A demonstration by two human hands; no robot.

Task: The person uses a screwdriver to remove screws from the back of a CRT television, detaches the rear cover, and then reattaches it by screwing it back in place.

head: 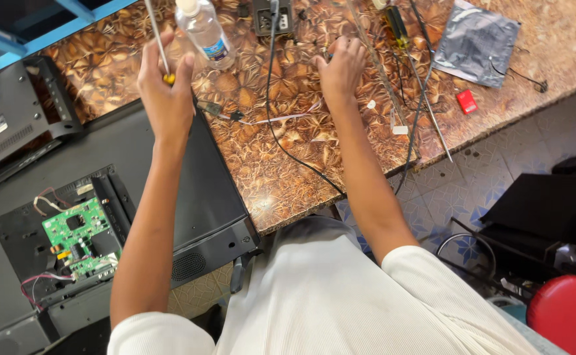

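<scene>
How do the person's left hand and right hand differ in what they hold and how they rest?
The left hand is raised and grips a screwdriver with a yellow handle, while the right hand holds no tool. The right hand lies palm down on the brown table; the left hand hovers near the plastic bottle. Both reach forward.

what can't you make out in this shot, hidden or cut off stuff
Head view:
- Left hand holds a thin metal rod; its top is cut off by the frame edge.
- Right hand: the fingertips curl under, hiding whatever they touch.
- Plastic bottle: cap cut by the top edge.
- Green circuit board: parts too small to identify.
</scene>
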